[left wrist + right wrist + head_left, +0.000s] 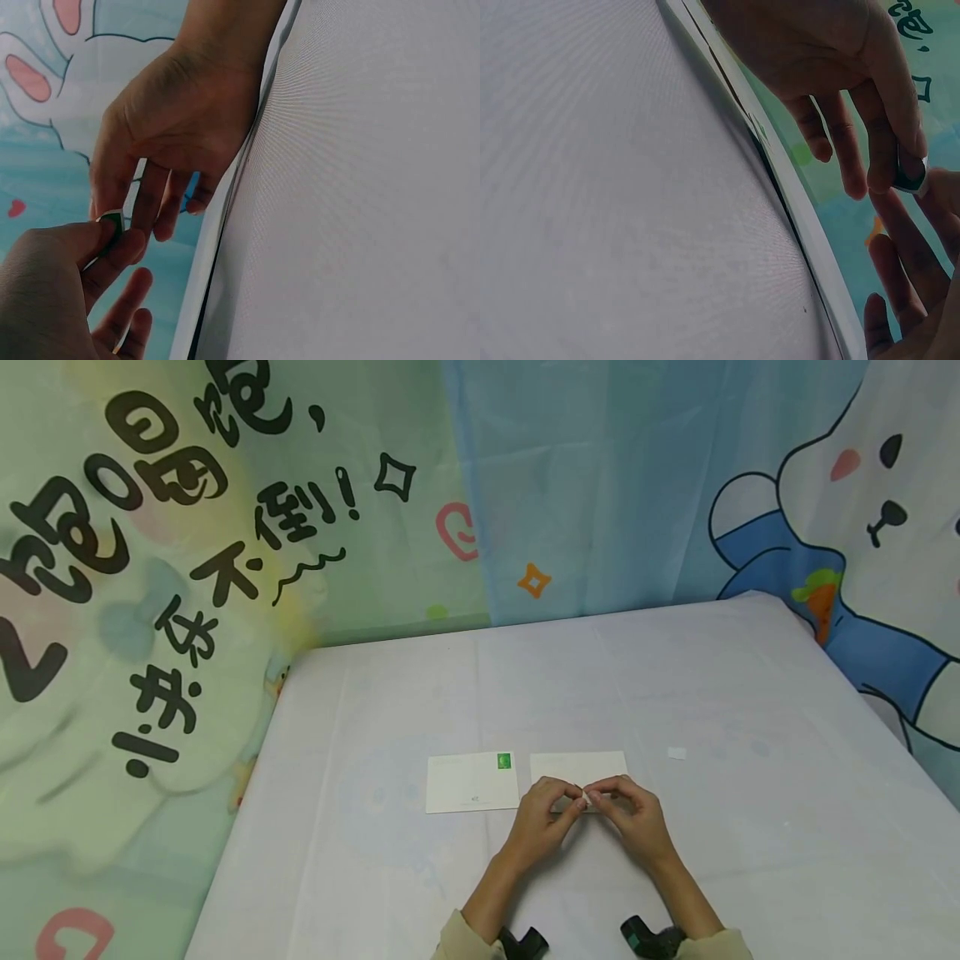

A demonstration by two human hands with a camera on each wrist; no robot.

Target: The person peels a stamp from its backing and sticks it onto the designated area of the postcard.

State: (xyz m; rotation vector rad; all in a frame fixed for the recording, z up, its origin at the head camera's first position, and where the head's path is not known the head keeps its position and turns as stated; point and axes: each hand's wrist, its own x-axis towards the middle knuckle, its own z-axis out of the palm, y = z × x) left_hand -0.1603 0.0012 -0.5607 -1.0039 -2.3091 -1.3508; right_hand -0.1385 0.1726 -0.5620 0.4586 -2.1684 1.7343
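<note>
In the head view both hands meet over the front part of a blank white card (576,766). My left hand (542,820) pinches a small green and white stamp (117,222) between thumb and forefinger. My right hand (637,822) has its thumb and forefinger at the stamp's white corner, seeming to pinch it; fingertips partly hide this contact. Other fingers of both hands stay spread and loosely bent. Left of the blank card lies another white card (468,785), with a green stamp (504,761) in its upper right corner.
A small white paper piece (677,753) lies on the white table cloth (750,852), right of the cards. Printed curtains (600,485) hang behind and to the left of the table. Each wrist wears a black camera mount (651,938).
</note>
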